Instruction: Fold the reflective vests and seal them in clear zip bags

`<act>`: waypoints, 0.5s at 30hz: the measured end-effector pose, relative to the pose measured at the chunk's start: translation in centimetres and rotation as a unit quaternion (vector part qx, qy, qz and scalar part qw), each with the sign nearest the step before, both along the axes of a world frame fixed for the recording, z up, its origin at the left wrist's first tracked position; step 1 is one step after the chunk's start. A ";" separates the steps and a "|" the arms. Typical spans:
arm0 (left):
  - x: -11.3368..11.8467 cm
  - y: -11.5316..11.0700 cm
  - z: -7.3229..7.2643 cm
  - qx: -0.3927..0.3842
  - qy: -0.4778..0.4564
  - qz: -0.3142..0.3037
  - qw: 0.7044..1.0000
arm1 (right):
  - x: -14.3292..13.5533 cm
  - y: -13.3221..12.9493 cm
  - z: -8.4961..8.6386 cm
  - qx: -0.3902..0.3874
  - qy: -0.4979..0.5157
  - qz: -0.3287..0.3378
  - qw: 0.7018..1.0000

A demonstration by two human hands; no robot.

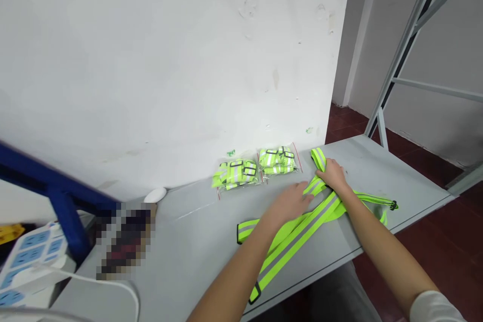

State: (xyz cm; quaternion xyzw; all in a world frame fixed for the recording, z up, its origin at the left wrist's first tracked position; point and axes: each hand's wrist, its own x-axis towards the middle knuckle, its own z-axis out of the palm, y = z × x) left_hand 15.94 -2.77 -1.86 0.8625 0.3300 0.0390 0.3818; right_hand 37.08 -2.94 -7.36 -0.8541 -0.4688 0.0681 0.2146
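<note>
A neon yellow-green reflective strap harness [302, 235] with grey stripes and black buckles lies loosely across the grey table. Over its middle, my left hand [290, 205] has its fingers closed on one strap, partly hidden by the back of the hand. My right hand [333, 176] grips the harness farther back, and a short loop sticks up beyond its fingers. Two strap ends with black buckles lie to the left and toward the front edge. Thinner straps with a black clip [393, 205] trail out to the right, behind my right forearm.
Two clear zip bags, a left bag [237, 173] and a right bag [278, 161], hold folded yellow-green straps by the white wall. At left are a white mouse-like object [155, 195], a pixelated patch, a blue metal frame [66, 216] and a power strip [33, 256]. A metal rack [396, 60] stands right.
</note>
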 end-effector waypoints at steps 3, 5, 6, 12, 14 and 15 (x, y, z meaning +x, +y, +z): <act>3.3 3.6 -0.4 -0.166 -0.124 0.102 0.973 | 0.7 -0.2 -0.6 0.067 0.045 0.031 0.996; 6.0 5.4 -1.0 -0.209 -0.160 0.136 0.955 | 1.0 -0.6 -0.6 0.115 0.069 0.051 0.990; 7.3 6.0 -1.3 -0.227 -0.173 0.142 0.948 | 1.1 -0.7 -0.5 0.137 0.078 0.060 0.986; 12.2 8.4 -2.3 -0.351 -0.231 0.102 0.902 | 0.9 -1.6 0.7 0.226 0.124 0.035 0.966; 12.9 9.2 -2.0 -0.366 -0.252 0.097 0.891 | 0.8 -1.7 0.9 0.229 0.140 0.018 0.963; 13.1 9.6 -1.8 -0.368 -0.260 0.096 0.888 | 0.7 -1.7 0.9 0.223 0.145 0.016 0.964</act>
